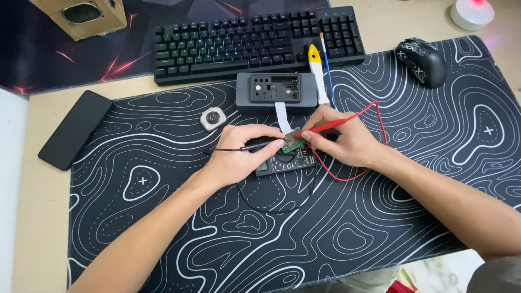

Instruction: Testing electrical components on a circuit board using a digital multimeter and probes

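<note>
The black patterned mat (380, 217) covers the bench, keyboard (255, 43) beyond it. Mid-mat lies the opened grey device (277, 92), its white ribbon running to the small green circuit board (293, 142) above the multimeter (285, 161). Your left hand (236, 152) pinches the black probe (258, 145); your right hand (347, 138) pinches the red probe (325, 127), both tips on the board.

A single head-worn camera looks steeply down and forward over the desk mat (380, 228), close enough that both forearms enter from the bottom edge (the hands meet near the frame's middle), while the keyboard (255, 43) lies along the far top edge.
</note>
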